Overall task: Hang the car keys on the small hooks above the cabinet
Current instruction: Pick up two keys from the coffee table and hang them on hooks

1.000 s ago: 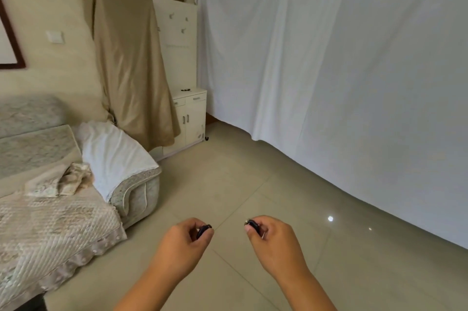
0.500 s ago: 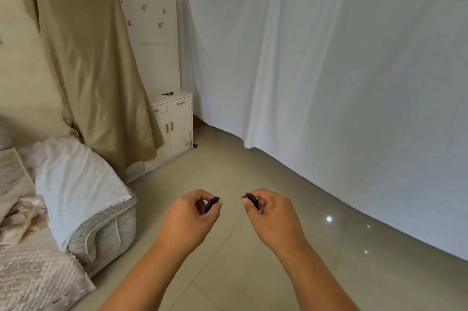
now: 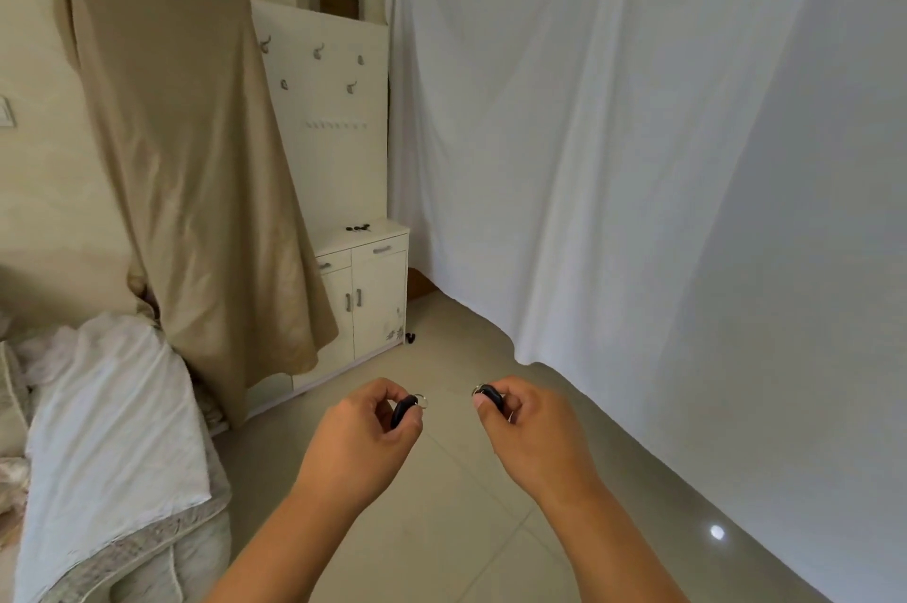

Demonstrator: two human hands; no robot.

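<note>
My left hand (image 3: 365, 435) pinches a black car key (image 3: 403, 410) with a metal ring. My right hand (image 3: 527, 425) pinches a second black car key (image 3: 488, 394), also with a ring. Both hands are held low over the tiled floor, well short of the white cabinet (image 3: 365, 293). More dark keys (image 3: 357, 227) lie on the cabinet's top. On the white panel above it, a row of small hooks (image 3: 336, 125) runs below several larger metal hooks (image 3: 318, 51).
A tan cloth (image 3: 191, 170) drapes over something tall left of the cabinet. A sofa arm covered by a white sheet (image 3: 113, 445) is at the lower left. A white curtain (image 3: 638, 160) fills the right side. A small dark object (image 3: 410, 336) lies on the floor by the cabinet.
The view has swung and moved closer to the cabinet, which now looks larger and nearer the centre. Both hands stay in front, still holding the keys, slightly further apart.
</note>
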